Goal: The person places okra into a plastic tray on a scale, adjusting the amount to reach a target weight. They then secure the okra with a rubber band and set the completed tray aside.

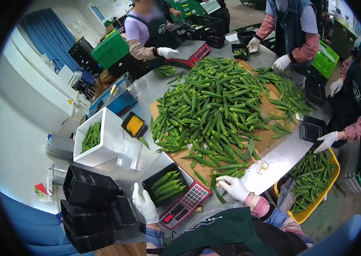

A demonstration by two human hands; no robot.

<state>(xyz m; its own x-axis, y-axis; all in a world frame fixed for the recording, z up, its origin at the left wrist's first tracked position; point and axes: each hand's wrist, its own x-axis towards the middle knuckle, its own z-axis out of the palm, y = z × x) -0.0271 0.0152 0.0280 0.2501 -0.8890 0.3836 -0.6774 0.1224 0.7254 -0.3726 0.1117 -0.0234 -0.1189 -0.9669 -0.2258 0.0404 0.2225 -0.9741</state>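
Observation:
My left hand (pixel 145 204), in a white glove, is held upright beside a black plastic tray (pixel 147 184), its thumb and fingers apart and nothing in them. Several green okra pods (pixel 167 186) lie lengthwise in that tray, which rests on a red digital scale (pixel 185 204) with a lit red display. At the near edge of the okra pile (pixel 214 102), my right hand (pixel 235 188), also gloved in white, has its fingertips curled closed at an okra pod (pixel 219 195). The fingers partly cover the contact there.
Stacked black trays (pixel 88 205) stand at left, near a white box (pixel 118 143) of okra and a small tray of yellow bands (pixel 135 125). A yellow crate (pixel 336 175) of okra sits at right. Co-workers with gloved hands stand around the table, one near another red scale (pixel 199 53).

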